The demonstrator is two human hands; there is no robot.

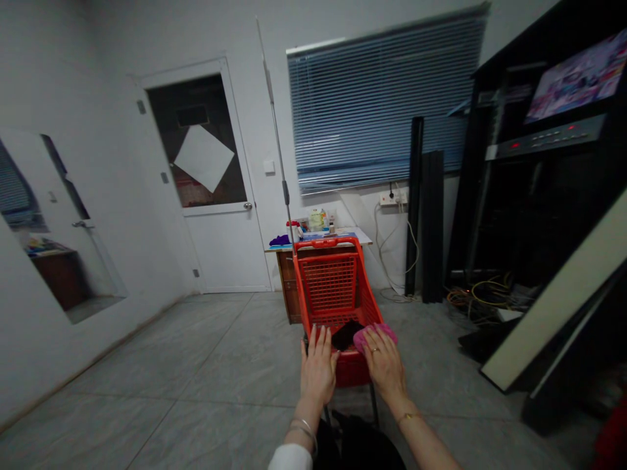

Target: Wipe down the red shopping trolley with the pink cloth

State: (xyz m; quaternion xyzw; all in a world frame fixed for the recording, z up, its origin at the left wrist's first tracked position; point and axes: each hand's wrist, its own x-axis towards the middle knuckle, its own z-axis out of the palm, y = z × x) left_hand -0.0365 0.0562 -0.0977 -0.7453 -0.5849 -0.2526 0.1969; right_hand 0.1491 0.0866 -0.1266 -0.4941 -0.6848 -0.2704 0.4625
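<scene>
A red plastic shopping cart (327, 287) stands right in front of me, its handle at the far end. My left hand (318, 369) lies over the near left corner of its basket, fingers stretched out and holding nothing. At the near right rim, my right hand (386, 369) has its fingers bent over a pink cloth (390, 331), pressed against the cart. A dark item (347, 334) lies in the basket between my hands; I cannot make out its kind. A long thin pole (275, 124) rises by the cart's left side; its lower end is hidden.
Behind the cart, a desk (289, 287) carries bottles and a purple cloth (280, 241). A white door (230, 254) is at the left, a mirror (63, 261) on the left wall. Right are dark upright panels (432, 228), loose cables (484, 294), a leaning board (553, 294) and a screen (578, 81).
</scene>
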